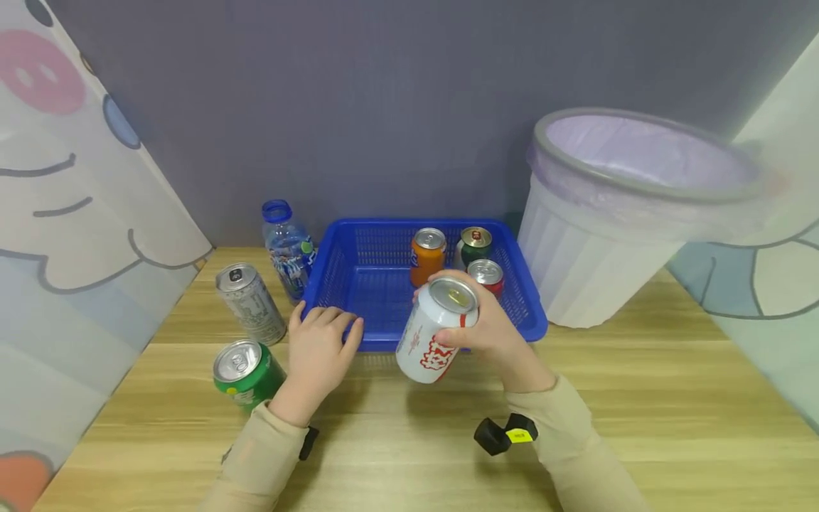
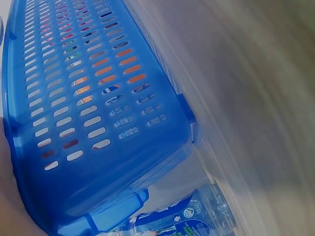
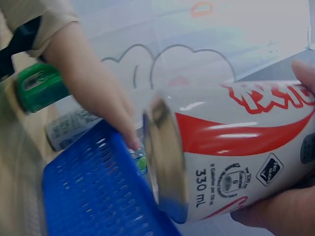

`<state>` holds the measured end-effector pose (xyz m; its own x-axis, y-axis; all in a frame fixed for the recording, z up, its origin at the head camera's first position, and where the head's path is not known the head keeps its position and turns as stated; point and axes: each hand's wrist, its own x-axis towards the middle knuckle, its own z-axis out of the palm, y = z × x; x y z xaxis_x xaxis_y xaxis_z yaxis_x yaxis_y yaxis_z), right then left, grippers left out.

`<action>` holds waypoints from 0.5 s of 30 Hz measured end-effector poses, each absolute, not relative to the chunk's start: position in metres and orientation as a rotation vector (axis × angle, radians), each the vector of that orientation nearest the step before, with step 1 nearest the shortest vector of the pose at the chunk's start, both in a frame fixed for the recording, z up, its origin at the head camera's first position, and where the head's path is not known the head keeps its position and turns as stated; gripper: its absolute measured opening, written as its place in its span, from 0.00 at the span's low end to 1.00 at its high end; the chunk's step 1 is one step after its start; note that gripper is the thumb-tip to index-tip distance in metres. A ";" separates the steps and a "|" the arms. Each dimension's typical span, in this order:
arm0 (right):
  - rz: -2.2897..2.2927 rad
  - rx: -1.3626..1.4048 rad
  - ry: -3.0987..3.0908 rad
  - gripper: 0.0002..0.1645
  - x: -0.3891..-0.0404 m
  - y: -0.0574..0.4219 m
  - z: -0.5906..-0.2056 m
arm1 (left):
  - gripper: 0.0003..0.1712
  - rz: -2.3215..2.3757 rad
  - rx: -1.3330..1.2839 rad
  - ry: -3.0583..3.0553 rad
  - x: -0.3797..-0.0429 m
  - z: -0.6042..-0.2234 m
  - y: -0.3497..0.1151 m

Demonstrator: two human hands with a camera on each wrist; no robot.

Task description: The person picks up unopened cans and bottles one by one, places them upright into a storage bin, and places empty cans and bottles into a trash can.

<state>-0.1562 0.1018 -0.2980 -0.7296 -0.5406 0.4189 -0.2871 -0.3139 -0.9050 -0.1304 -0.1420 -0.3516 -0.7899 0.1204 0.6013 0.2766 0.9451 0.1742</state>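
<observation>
My right hand (image 1: 480, 309) grips a white drink can (image 1: 431, 338) with red lettering, tilted above the front rim of the blue basket (image 1: 384, 346). In the right wrist view, the can's (image 3: 236, 152) metal base and a "330 mL" mark face the camera. My left hand (image 1: 320, 348) rests on the basket's front left corner, fingers over the rim. Inside the basket, toward the right, stand an orange can (image 1: 427, 263), a dark green can (image 1: 474, 245) and a red can (image 1: 486, 276), the last partly hidden by my right hand.
Left of the basket stand a clear plastic bottle (image 1: 288, 252) with a blue neck, a grey patterned can (image 1: 251, 304) and a green can (image 1: 249, 373). A white bin (image 1: 576, 249) with a purple liner stands at the right. Behind is a grey wall (image 1: 358, 107).
</observation>
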 end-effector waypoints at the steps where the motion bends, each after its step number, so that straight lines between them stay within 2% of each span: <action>1: -2.217 -1.026 1.690 0.33 -0.157 0.101 -0.297 | 0.17 -0.334 -0.281 -2.477 -0.130 -0.352 -0.142; 8: -2.503 -0.836 1.505 0.32 -0.162 0.094 -0.297 | 0.16 -0.340 -0.275 -2.469 -0.129 -0.352 -0.142; 15: -2.599 -0.847 1.438 0.28 -0.170 0.091 -0.298 | 0.17 -0.337 -0.282 -2.469 -0.130 -0.351 -0.142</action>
<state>-0.1699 0.0908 -0.2975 -0.8483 -0.3000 0.4364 -0.2103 -0.5655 -0.7975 -0.1301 -0.1416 -0.3514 -0.7831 0.1201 0.6102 0.2793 0.9446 0.1726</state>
